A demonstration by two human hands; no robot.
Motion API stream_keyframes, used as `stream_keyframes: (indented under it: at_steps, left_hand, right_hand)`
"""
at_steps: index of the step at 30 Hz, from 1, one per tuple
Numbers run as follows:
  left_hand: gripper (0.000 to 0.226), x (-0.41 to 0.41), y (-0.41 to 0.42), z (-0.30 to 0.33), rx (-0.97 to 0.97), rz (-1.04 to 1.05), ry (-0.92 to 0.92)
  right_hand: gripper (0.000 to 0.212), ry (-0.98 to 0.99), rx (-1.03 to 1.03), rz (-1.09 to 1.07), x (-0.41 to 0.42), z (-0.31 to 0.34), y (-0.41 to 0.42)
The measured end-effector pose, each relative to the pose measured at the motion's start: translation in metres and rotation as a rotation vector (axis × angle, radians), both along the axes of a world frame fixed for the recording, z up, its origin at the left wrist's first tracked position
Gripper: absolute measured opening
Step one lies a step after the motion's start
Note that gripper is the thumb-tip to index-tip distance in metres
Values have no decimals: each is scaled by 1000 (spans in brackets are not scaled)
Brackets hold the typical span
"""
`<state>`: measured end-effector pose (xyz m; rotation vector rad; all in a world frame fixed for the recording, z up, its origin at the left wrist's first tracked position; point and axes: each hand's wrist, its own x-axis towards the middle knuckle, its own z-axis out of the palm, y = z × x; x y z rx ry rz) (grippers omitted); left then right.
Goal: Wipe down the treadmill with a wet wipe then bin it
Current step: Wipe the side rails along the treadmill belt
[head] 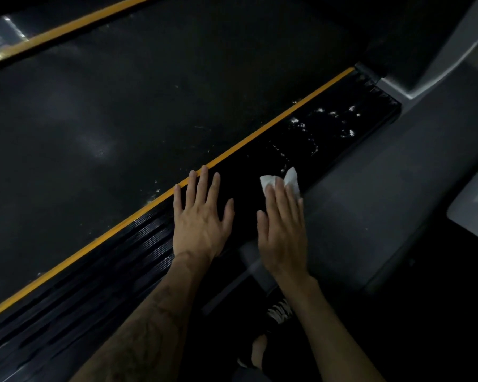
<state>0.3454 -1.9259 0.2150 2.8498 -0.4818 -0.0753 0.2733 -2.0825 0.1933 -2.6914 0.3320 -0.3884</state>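
Grip: my right hand [283,230] pressed the wipe [279,181] flat; left hand [200,216] lay open, empty.
Wipe: on the rail [260,166], just right of the stripe [260,133].
Advice: I judged long, firm, overlapping strokes best.

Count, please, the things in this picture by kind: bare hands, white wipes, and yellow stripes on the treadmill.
Bare hands: 2, the left hand flat on the black side rail, the right hand pressing the wipe
White crumpled wet wipe: 1
Yellow stripes: 2, near and far
Total: 5
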Motion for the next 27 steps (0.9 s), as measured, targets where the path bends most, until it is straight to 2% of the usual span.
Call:
stream_keyframes:
  at_steps: [3, 6, 9, 11, 14, 16, 20, 24, 27]
  left_hand:
    - [72, 1, 0, -1, 2, 3, -2]
    - [71, 1, -1, -1, -7, 3, -5]
    - [71, 0, -2, 0, -13, 3, -6]
    - [71, 2, -2, 1, -17, 4, -2]
    - [70, 2, -2, 1, -21, 4, -9]
    - [69, 2, -1, 0, -16, 5, -8]
    - [69, 2, -2, 0, -25, 6, -1]
    - [70, 3, -2, 1, -17, 9, 0]
    - [69, 3, -2, 0, -13, 11, -8]
  right_hand:
    - [56, 7, -54, 88, 13, 0, -9]
    - [57, 29, -128, 56, 23, 1, -30]
    - [56, -4, -49, -30, 9, 1, -13]
    - [57, 8, -23, 23, 4, 1, 0]
    - [58, 16, -118, 117, 20, 4, -19]
    - [58, 46, -169, 100, 28, 4, -34]
    - [59, 26, -85, -31, 15, 1, -17]
    - [59, 16, -109, 120, 28, 2, -17]
    - [62, 64, -165, 82, 38, 6, -39]
